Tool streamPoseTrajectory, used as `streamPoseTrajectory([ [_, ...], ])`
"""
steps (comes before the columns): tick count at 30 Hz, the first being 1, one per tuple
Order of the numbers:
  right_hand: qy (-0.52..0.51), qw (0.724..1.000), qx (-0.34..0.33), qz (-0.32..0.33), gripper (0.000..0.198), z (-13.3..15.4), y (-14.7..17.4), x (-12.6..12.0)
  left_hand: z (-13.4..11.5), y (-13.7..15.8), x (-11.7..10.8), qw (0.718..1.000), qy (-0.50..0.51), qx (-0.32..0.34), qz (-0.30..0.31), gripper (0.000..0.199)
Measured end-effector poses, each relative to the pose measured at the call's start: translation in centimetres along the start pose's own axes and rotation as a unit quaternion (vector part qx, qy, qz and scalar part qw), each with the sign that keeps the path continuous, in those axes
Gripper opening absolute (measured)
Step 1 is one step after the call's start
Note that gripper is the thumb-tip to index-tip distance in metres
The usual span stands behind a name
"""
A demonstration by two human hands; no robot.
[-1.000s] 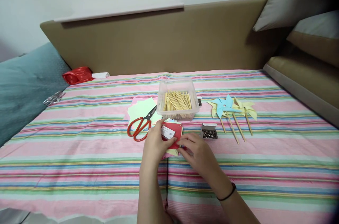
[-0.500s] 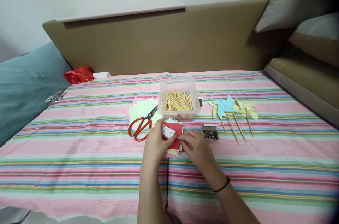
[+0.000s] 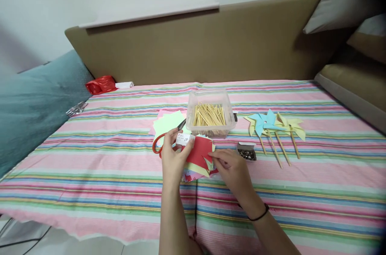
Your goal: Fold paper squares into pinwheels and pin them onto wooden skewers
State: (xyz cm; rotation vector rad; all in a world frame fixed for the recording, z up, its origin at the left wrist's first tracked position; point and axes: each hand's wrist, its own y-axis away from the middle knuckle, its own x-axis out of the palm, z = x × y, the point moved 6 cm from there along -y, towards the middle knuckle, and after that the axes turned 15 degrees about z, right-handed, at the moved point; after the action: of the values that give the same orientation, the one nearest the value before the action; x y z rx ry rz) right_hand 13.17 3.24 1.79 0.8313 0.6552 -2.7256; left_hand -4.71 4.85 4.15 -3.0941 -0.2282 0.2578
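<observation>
While its fingertips are pinching the upper left corner of the stack of coloured paper squares (image 3: 199,157) near a small white label (image 3: 184,139), the left hand (image 3: 174,157) is curling closed around that edge, forearm rising straight from the bottom of the view. The right hand (image 3: 233,168), wearing a dark wristband (image 3: 258,214), is closing thumb and forefinger on the stack's right corner, its forearm angling in from the lower right. Beyond the fingertips are lying red scissors (image 3: 159,142), a clear box of sticks (image 3: 210,115), a small tin (image 3: 246,151) and pinwheels (image 3: 273,126) on the striped cloth (image 3: 316,182).
</observation>
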Motion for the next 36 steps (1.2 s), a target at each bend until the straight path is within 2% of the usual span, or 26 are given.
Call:
streamPoseTrajectory([
  [3,-0.024,0.998,0.016,-0.047,0.019,-0.1,0.2,-1.0,-0.2,0.0,-0.2,0.999,0.032,0.005,-0.003,0.055],
  [8,-0.106,0.984,0.105,-0.101,0.013,-1.2,0.9,-2.1,-0.1,0.1,0.1,0.998,0.068,-0.002,0.015,0.059],
  [11,-0.152,0.973,0.117,-0.126,0.012,-1.6,1.3,-3.0,0.4,0.0,0.6,0.996,0.073,-0.012,0.043,0.059],
  [14,-0.185,0.961,0.121,-0.167,0.012,-2.0,1.9,-4.8,0.8,-0.1,1.0,0.996,0.031,-0.029,0.074,0.058],
  [20,-0.228,0.911,0.154,-0.308,0.015,-4.1,4.2,-9.3,1.2,-0.2,1.7,0.990,-0.030,-0.058,0.127,0.056],
  [25,-0.261,0.865,0.148,-0.402,0.019,-6.0,5.6,-11.3,1.4,-0.3,2.4,0.981,-0.086,-0.058,0.163,0.065],
  [30,-0.268,0.863,0.139,-0.406,0.022,-6.3,5.6,-11.7,1.8,-0.5,2.7,0.970,-0.157,-0.040,0.183,0.063],
  [36,-0.273,0.875,0.145,-0.372,0.018,-6.0,5.3,-11.3,1.5,-0.5,2.7,0.968,-0.167,-0.015,0.188,0.059],
])
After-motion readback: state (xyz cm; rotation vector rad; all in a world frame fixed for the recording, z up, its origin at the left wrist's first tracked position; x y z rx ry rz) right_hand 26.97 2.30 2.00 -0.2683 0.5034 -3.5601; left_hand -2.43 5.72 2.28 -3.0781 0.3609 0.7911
